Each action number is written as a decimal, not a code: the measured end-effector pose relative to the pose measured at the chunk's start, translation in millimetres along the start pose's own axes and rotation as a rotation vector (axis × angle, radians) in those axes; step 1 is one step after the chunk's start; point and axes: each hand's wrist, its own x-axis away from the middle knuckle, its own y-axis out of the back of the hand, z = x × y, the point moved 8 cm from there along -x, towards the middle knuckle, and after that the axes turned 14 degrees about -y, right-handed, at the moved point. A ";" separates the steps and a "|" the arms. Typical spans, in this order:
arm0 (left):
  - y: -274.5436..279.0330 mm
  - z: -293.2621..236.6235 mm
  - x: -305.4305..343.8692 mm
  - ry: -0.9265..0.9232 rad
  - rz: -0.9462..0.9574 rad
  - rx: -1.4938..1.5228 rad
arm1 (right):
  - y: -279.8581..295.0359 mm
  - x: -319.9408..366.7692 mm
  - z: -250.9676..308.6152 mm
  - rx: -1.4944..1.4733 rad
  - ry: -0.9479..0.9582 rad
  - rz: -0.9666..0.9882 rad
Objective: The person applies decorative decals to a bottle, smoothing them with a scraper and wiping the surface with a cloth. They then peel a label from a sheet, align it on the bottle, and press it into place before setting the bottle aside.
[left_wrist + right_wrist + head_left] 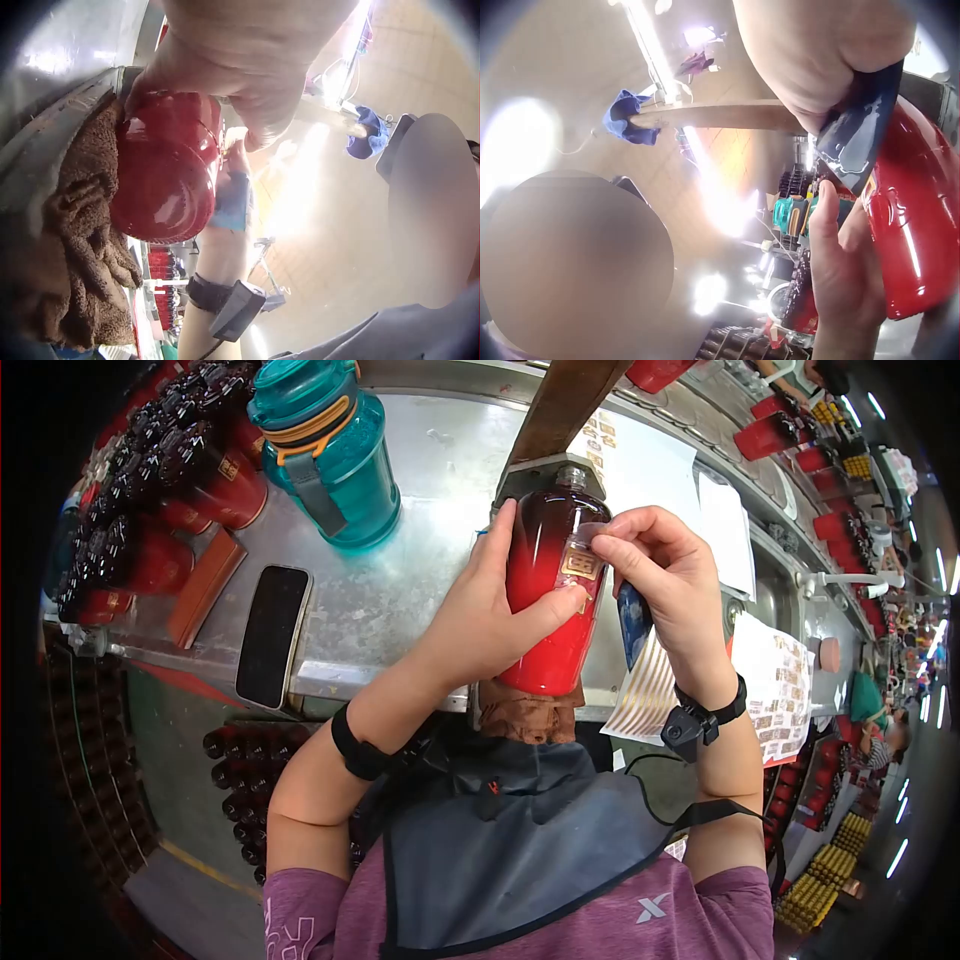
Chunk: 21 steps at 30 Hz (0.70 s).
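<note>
A glossy bottle (pixel 545 630), dark at the neck and red below, lies on the stand with its neck away from the body. My left hand (pixel 490 615) grips it, fingers along its left side and thumb on its front beside a gold label (pixel 580 563). At the label's upper edge, my right hand (pixel 665 565) pinches a small clear film (pixel 588 536) between thumb and forefinger. A dark blue flat piece (pixel 632 622) hangs under that palm; the right wrist view shows this blue piece (pixel 859 135) against the bottle. Brown cloth (pixel 90 225) lies beneath the bottle's base.
Left of the bottle are a teal flask (pixel 345 480), a phone (pixel 273 635), a brown case (pixel 205 588) and several red bottles (pixel 225 490). A brown bar (pixel 565 410) rises behind the stand. Striped paper (pixel 645 695) and sticker sheets (pixel 775 685) lie to the right.
</note>
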 end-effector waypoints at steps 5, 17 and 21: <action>3.3 -1.3 -0.8 -0.033 -0.001 -0.061 | -0.7 -7.8 -1.3 0.043 0.061 -0.013; 1.8 2.5 -0.3 -0.018 -0.022 -0.005 | 0.3 -11.8 -5.3 0.055 0.063 -0.044; 1.4 1.0 -1.3 -0.018 -0.029 -0.007 | -0.4 -13.2 -3.1 0.048 0.062 -0.054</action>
